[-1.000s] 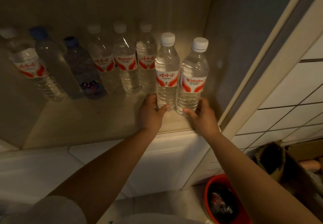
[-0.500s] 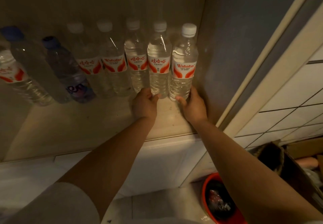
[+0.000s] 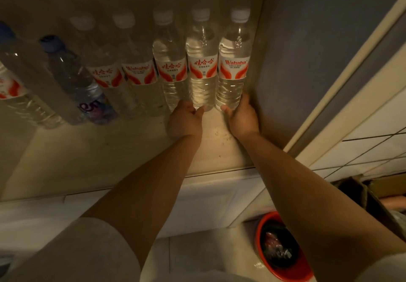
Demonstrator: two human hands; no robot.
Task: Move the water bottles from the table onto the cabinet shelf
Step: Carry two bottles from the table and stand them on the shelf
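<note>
Several clear water bottles with red-and-white labels stand in a row at the back of the cabinet shelf (image 3: 109, 156). My left hand (image 3: 185, 117) grips the base of the second bottle from the right (image 3: 203, 59). My right hand (image 3: 241, 115) grips the base of the rightmost bottle (image 3: 234, 61), which stands close against the cabinet's right wall (image 3: 307, 61). Both bottles are upright on the shelf, in line with the others. Two blue-capped bottles (image 3: 72, 77) and one more red-labelled bottle (image 3: 13, 92) stand further left.
The front part of the shelf lies bare in front of the row. Below the shelf is a white cabinet front (image 3: 208, 202). A red bucket (image 3: 281, 248) and a cardboard box (image 3: 362, 193) sit on the floor at the lower right, by a tiled wall (image 3: 373, 127).
Both hands have pushed the two rightmost bottles back from the shelf's front edge into the row at the rear, against the right wall.
</note>
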